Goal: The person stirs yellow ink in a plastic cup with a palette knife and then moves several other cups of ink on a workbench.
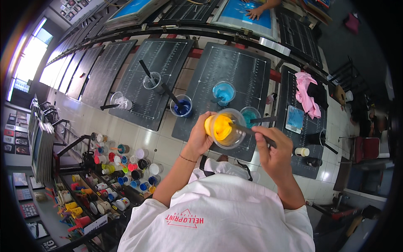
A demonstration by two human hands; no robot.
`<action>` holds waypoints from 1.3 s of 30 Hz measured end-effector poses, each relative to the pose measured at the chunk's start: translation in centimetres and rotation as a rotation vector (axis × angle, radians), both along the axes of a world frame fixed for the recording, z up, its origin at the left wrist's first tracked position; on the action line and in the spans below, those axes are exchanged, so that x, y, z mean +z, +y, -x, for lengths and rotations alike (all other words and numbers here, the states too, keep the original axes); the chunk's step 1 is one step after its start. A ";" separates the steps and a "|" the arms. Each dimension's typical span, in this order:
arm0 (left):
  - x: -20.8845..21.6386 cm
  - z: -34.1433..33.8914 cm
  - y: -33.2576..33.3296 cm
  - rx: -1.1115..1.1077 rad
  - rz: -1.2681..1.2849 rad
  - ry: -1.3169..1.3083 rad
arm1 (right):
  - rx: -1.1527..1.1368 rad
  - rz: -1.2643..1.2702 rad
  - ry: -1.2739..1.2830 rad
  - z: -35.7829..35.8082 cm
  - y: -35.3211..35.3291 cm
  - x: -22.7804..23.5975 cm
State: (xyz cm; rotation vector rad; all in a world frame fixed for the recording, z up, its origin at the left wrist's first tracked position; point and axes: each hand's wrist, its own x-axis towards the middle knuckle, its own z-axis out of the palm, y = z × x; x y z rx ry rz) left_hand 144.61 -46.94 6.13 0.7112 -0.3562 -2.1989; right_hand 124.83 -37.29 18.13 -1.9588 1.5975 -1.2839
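My left hand (200,136) is wrapped around a clear plastic cup (238,140) tilted toward me, with thick yellow ink (220,129) inside. My right hand (275,152) grips a black spatula (245,129), whose far end dips into the ink. Just beyond the cup, on a dark platen marked with rulers (228,59), stand cups of dark blue ink (183,108), light blue ink (223,94) and teal ink (248,114). The teal cup is partly hidden behind the yellow one. Farther left, a platen carries a greyish cup (151,82) and a cup of white ink (122,102).
Pink cloth (307,94) and a flat device with a blue top (295,119) lie on the right platen. Many ink pots (134,166) crowd the lower left. At the far side, another person's hand (254,13) rests on a blue screen frame (241,21). A red chair (366,150) stands right.
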 end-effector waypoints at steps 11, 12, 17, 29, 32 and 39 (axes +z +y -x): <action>-0.8 0.2 0.0 0.061 0.017 -0.078 | 0.096 -0.166 -0.259 -0.4 0.9 -1.6; -0.8 0.2 0.0 0.046 0.017 -0.073 | 0.095 -0.198 -0.339 -0.7 1.1 -1.3; -0.2 -0.2 0.0 0.074 0.033 -0.151 | -0.018 0.016 -0.131 0.1 -0.2 -3.7; -0.4 -0.2 -0.2 0.084 0.004 -0.150 | 0.139 -0.002 -0.097 -0.8 -0.2 -2.4; -0.1 -0.6 0.0 0.093 -0.022 -0.117 | -0.075 0.042 -0.180 0.1 -1.3 -2.9; -0.7 -0.6 -0.5 0.074 -0.007 -0.029 | 0.071 -0.017 -0.466 -0.9 -0.2 -3.5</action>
